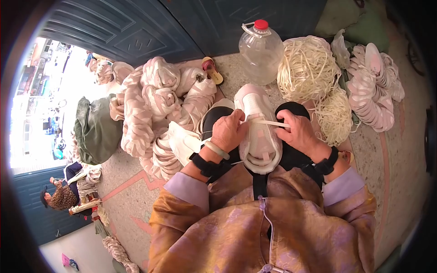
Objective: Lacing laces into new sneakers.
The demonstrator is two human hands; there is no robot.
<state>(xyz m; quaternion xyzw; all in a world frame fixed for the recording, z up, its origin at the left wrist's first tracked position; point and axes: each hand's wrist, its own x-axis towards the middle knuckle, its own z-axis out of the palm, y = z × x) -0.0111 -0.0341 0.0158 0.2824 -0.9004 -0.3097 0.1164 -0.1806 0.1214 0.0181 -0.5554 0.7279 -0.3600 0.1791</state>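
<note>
We have the pale pink shoe upper (258, 129) lying on our lap in the middle of the scene, its long axis running near to far, toe end pointing away from us. A flat white lace (272, 123) crosses it from left to right, pulled taut between both hands. Our left hand (229, 131) sits on the left edge of the upper, fingers pinched on the lace's left end; our right hand (300, 132) is just to the right, closed on the other end. Both are equally near, one on each flank.

Further out, a heap of similar pink uppers (159, 104) lies to the left, and a tangle of cream laces (309, 73) to the far right, with a stack of pink insoles (375, 91) beyond it. A clear plastic jug (260, 52) with a red cap stands at the far side; we cannot tell whether it holds anything.
</note>
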